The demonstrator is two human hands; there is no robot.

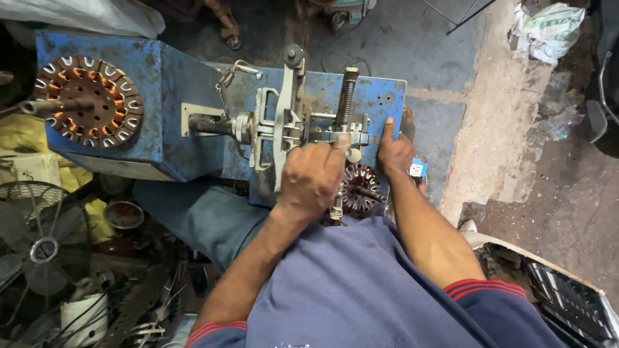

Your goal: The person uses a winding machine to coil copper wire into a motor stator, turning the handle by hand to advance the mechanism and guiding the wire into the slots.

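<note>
The work sat on a blue metal machine body (193, 96), scuffed and paint-worn, set low over a stained concrete floor (412, 45) with a paler, sandy strip running down the right side. The room was a crowded workshop: a fan with a wire guard (39, 238) lay at the lower left among loose wires and scrap, a white bucket (84, 319) stood below it, and a dark grille (567, 299) showed at the lower right.

On the machine's left end a round stator core (89, 101) was mounted on a shaft, its slots packed with copper windings. A crumpled white and green sack (548, 29) lay at the top right of the floor, a yellow bag (26, 138) was bunched at the far left, and a small white and blue box (418, 168) sat just beside the right wrist; its markings were too small to make out.

At the machine's middle stood a grey metal winding fixture (284, 125), with a pivoting arm and a threaded rod (347, 93) rising behind it. The left hand (313, 177) was curled over the fixture's right end, fingers bent down around a metal part near a small round knob; the knuckles hid just what it gripped, so it was probably clamped on the fixture but I could not tell for sure. The right hand (393, 151) rested against the machine's right edge, forefinger stretched upward along the blue plate, the other fingers folded, holding nothing. A second stator (361, 189) lay below, between the two hands.
</note>
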